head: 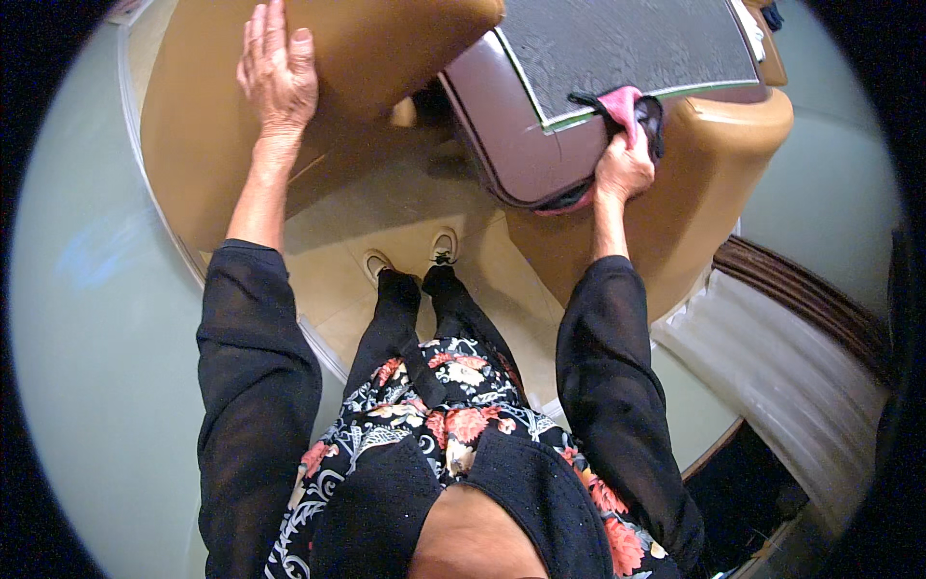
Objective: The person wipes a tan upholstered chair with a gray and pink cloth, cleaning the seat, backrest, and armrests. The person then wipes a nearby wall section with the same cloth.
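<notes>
My right hand [623,170] grips a pink cloth with black parts [621,105] at the near edge of a table. Some pink and black also shows along the table's rounded corner, below the hand. The table has a brown border [514,123] and a dark textured inset top [629,47] with a pale, greenish rim, perhaps glass. Up at the left, my left hand [278,79] holds nothing. Its palm lies against a tan padded seat back [195,123], with the fingers pointing away from me and the thumb apart.
A second tan padded seat [636,239] stands close against the table's right side. Beige floor tiles [333,289] lie under my shoes [443,246]. A pale green wall [87,326] runs along the left. Sheer white curtain fabric [781,354] hangs at the right, beside dark brown trim [796,297].
</notes>
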Demonstrator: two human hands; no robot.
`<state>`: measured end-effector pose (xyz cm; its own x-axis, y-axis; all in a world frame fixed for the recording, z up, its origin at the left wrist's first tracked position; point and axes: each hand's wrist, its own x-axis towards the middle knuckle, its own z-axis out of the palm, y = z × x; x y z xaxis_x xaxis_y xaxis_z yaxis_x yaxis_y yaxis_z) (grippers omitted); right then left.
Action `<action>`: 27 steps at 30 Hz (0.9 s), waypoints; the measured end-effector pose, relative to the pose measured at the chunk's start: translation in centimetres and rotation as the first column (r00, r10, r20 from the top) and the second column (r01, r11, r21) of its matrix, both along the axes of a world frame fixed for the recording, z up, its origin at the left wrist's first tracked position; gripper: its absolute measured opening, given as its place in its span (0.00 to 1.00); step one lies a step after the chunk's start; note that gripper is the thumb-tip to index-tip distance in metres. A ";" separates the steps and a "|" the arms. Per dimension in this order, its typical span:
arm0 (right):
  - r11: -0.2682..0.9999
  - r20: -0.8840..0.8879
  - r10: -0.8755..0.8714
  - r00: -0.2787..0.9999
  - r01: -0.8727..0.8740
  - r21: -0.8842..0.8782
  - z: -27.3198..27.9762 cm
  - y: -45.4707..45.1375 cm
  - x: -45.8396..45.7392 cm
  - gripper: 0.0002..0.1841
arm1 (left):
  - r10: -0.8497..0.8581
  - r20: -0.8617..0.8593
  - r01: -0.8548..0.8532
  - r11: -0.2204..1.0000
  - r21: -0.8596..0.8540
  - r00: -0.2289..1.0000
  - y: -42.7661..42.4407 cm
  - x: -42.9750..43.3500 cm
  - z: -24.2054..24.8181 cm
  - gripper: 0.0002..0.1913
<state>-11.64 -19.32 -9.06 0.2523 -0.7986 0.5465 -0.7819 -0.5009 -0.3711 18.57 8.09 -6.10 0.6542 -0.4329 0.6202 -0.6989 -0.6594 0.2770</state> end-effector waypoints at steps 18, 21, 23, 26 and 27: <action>0.791 0.834 0.259 0.487 -0.603 0.107 11.5 4.5 6.9 0.10 | -0.009 -0.127 -0.016 0.982 -0.189 0.992 0.8 -2.5 1.5 0.28; 0.763 0.682 0.488 0.545 -0.645 -0.030 14.7 6.1 11.7 0.10 | 0.008 -0.147 -0.035 0.984 -0.177 0.989 1.2 -2.7 1.1 0.28; 0.544 0.342 0.784 0.518 -0.839 0.022 14.8 7.3 14.7 0.19 | 0.029 -0.111 -0.051 0.977 -0.209 0.993 1.7 -2.7 1.0 0.28; 0.501 0.122 0.840 0.529 -0.842 0.198 13.2 10.3 16.8 0.36 | 0.020 -0.170 -0.046 0.987 -0.153 0.985 1.7 -3.1 0.9 0.29; 0.518 0.172 0.825 0.539 -0.842 0.152 12.6 10.7 17.1 0.35 | 0.028 -0.225 -0.059 0.989 -0.133 0.974 1.7 -3.2 0.8 0.29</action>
